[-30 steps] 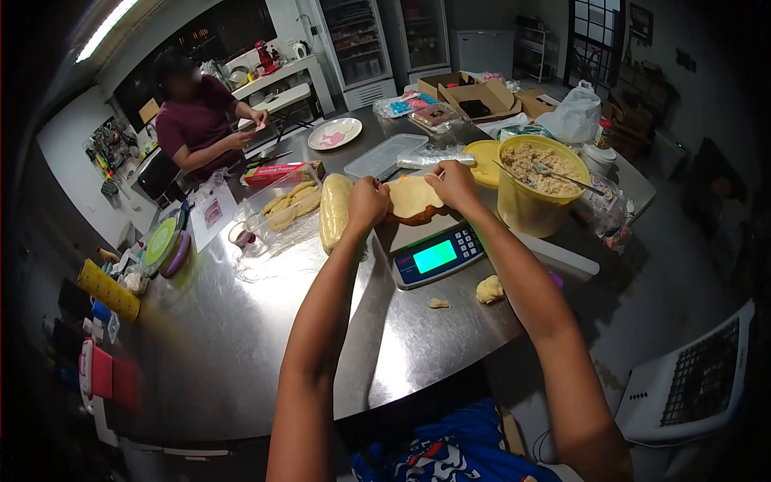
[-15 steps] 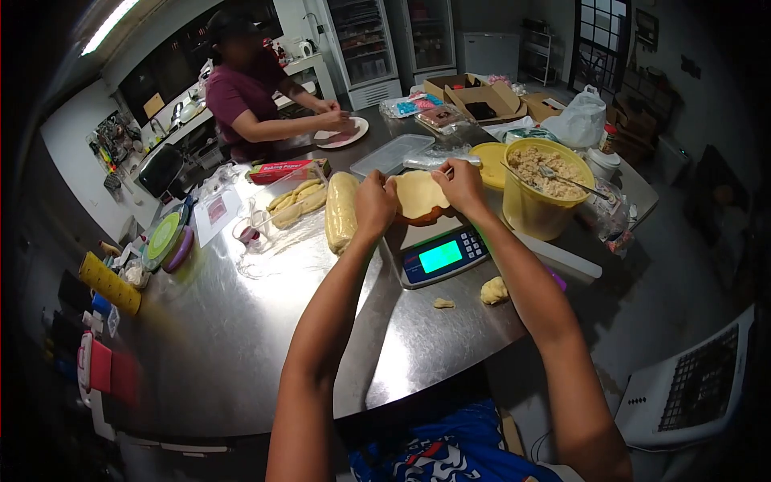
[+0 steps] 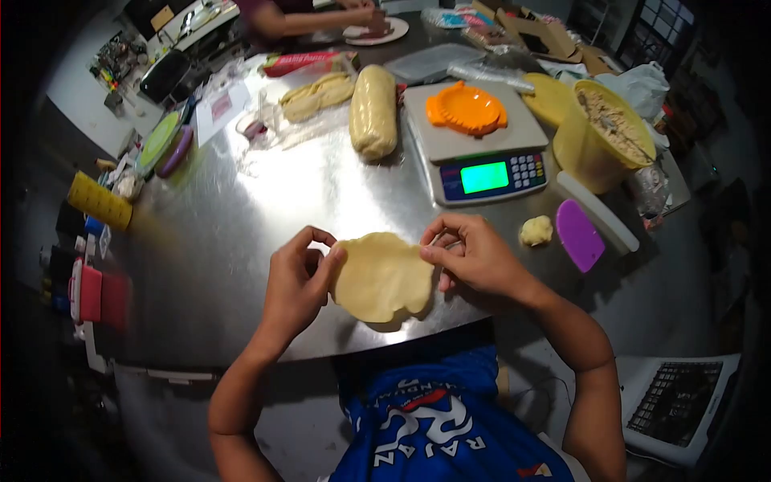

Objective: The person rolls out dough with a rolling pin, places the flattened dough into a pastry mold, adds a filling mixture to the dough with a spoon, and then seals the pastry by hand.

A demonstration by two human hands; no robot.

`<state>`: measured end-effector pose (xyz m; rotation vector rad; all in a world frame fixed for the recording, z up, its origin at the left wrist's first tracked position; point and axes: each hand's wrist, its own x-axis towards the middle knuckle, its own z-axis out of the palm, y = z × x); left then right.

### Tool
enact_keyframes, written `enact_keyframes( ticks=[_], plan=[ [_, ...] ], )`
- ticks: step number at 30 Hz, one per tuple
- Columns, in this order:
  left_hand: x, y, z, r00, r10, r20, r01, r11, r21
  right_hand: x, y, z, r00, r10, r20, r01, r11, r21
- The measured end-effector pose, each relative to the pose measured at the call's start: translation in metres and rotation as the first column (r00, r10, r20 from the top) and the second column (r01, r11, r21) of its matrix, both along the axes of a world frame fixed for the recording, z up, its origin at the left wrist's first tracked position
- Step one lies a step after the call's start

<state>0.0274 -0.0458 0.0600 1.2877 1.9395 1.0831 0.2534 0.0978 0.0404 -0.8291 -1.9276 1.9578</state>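
Observation:
A thin, flat round of pale yellow dough [image 3: 381,277] hangs between my hands above the table's front edge. My left hand [image 3: 301,277] pinches its upper left edge, and my right hand [image 3: 466,255] pinches the upper right edge. An orange mould [image 3: 467,109] with a fluted rim lies on the plate of the digital scale [image 3: 486,177], whose display glows green. Right of my right hand sit a small lump of dough [image 3: 536,231] and a purple scraper [image 3: 580,234]. Behind my hands lies a large wrapped dough roll [image 3: 373,112].
A yellow tub of filling [image 3: 598,149] with a spoon stands right of the scale, beside a white rolling pin [image 3: 598,213]. Wrapped dough pieces [image 3: 317,98] and a baking paper box [image 3: 309,63] lie at the back. Across the table, a person's arms [image 3: 321,22] are over a plate.
Both hands have drawn back from the scale towards my body, bringing the dough round with them. The orange mould now shows uncovered on the scale. The view has tilted down.

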Motion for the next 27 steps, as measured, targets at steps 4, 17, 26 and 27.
enact_keyframes(
  ticks=[4, 17, 26, 27],
  plan=[
    [-0.019, -0.044, -0.034, 0.939, 0.163, -0.304, -0.153, 0.987, 0.057, 0.054, 0.002, 0.004, 0.945, -0.317, -0.085, 0.232, 0.462, 0.856],
    [-0.034, -0.021, -0.029, 0.867, 0.122, -0.483, 0.085, 0.92, 0.384, 0.231, 0.105, -0.042, 0.653, -0.721, 0.231, 0.005, 0.308, 0.951],
    [0.012, -0.031, -0.016, 0.726, 0.173, -0.665, 0.123, 0.919, 0.373, 0.011, -0.03, 0.015, 0.988, 0.105, 0.113, -0.125, 0.118, 0.985],
    [0.02, -0.035, -0.019, 0.726, 0.167, -0.668, 0.133, 0.918, 0.373, -0.014, -0.044, -0.001, 0.98, 0.16, 0.115, -0.138, 0.143, 0.98]
  ],
)
